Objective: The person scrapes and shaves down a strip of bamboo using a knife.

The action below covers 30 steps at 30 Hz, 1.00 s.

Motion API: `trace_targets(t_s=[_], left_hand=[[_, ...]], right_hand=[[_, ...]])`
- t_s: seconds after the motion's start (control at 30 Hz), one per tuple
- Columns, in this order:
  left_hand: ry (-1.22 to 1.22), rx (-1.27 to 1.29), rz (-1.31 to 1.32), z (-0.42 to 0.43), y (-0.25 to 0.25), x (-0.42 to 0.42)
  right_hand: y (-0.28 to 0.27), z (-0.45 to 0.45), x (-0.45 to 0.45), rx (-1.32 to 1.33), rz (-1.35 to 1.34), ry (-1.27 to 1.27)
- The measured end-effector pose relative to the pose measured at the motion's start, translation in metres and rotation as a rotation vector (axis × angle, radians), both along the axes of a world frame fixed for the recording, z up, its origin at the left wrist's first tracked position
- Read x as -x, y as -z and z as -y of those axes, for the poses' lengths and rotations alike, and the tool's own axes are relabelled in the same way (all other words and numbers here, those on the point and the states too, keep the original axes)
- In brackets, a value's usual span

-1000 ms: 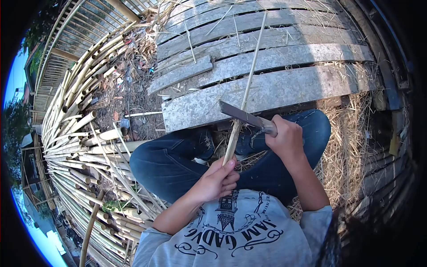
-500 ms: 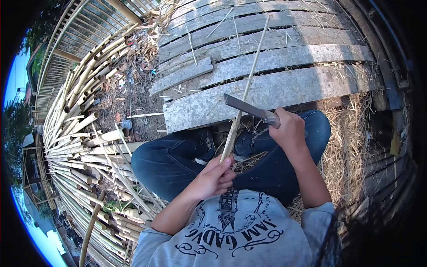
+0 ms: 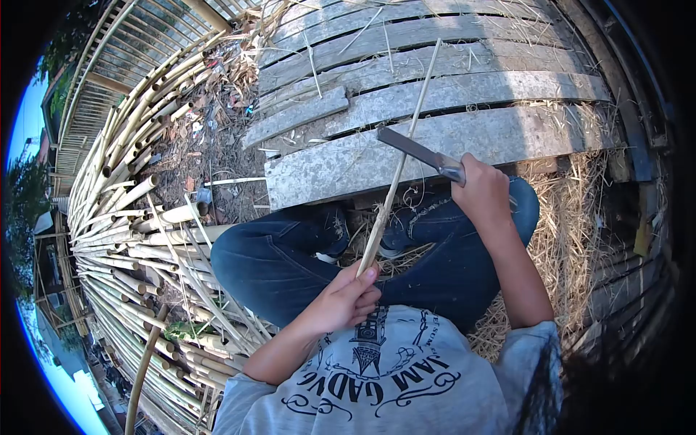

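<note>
My left hand [image 3: 346, 296] is closed round the near end of a long, thin bamboo strip [image 3: 395, 185], which slants up and away over the planks. Closed on the handle of a knife [image 3: 417, 152] with a broad, square-ended blade, my right hand [image 3: 481, 190] is above my right knee. The blade lies across the strip about midway along; I cannot tell whether it touches. Near my left hand, the lower part of the strip looks wider and rougher, with frayed fibres. Both hands are over my crossed legs [image 3: 275, 264].
Grey wooden planks [image 3: 464, 141] form a slatted platform ahead, with thin shavings on it. A loose board [image 3: 297, 116] rests at its left. Many bamboo poles [image 3: 130, 246] are piled on the left, beside a bamboo fence [image 3: 138, 51]. Straw-like shavings [image 3: 565, 239] heap up on the right.
My right hand and the knife have shifted a little to the right and forward, farther along the strip. My left hand keeps its grip on the strip, nearly in place.
</note>
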State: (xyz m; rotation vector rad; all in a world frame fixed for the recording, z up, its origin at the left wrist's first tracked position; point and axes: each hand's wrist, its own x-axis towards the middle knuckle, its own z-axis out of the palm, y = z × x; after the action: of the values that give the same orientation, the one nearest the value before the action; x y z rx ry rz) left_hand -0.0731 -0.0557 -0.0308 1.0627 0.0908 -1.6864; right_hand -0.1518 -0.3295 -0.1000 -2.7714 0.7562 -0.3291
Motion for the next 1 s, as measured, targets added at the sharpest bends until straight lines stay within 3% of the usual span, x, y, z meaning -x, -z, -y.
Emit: trace_targets(t_s=[0.17,0.23,0.37,0.5,0.67,0.9,1.0], left_hand=[[-0.011,0.005,-0.024,0.003,0.001,0.001],[-0.007,0.01,0.08,0.005,-0.003,0.0],[0.023,0.041,0.137,-0.003,0.005,0.001],[0.025,0.06,0.1,0.001,0.009,-0.001],[0.029,-0.014,-0.043,-0.013,0.021,-0.014],[-0.028,-0.029,-0.23,-0.047,0.039,-0.004],[-0.085,-0.093,-0.25,-0.055,0.042,-0.002]], right_hand=[[-0.026,-0.042,0.005,-0.102,0.04,-0.317],[-0.011,-0.023,-0.001,-0.102,0.103,-0.227],[-0.008,0.007,-0.003,-0.077,-0.131,0.064],[-0.013,-0.042,0.007,-0.236,0.077,-0.27],[-0.007,-0.024,-0.002,-0.312,-0.204,-0.025],[0.001,-0.073,0.018,-0.765,-0.062,-0.275],[0.019,-0.079,0.022,-0.605,-0.001,-0.341]])
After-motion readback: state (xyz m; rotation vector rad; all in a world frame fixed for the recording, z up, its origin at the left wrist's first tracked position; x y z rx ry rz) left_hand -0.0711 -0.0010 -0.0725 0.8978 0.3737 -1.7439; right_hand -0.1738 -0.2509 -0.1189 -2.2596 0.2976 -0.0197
